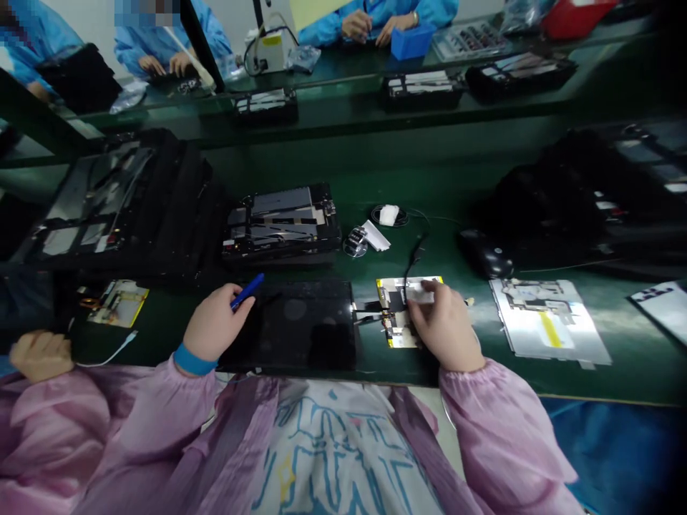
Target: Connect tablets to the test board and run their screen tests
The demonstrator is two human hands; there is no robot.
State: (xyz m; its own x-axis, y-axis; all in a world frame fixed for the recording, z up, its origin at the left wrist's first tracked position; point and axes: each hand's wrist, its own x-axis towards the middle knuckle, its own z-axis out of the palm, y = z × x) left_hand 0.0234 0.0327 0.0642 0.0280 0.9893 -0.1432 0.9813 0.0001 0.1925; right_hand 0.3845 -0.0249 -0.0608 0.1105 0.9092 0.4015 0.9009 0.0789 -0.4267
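The left hand holds a blue pen by the screen. The right hand is over the board beside the screen; I cannot tell if it pinches the cord. The thin strip between screen and board could rip if either gets tugged.

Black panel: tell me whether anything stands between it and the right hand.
Yes: the yellow-edged board lies between them, partly under the right hand, with short strips bridging from it to the black panel. A black cable also runs down to that hand, over the board.
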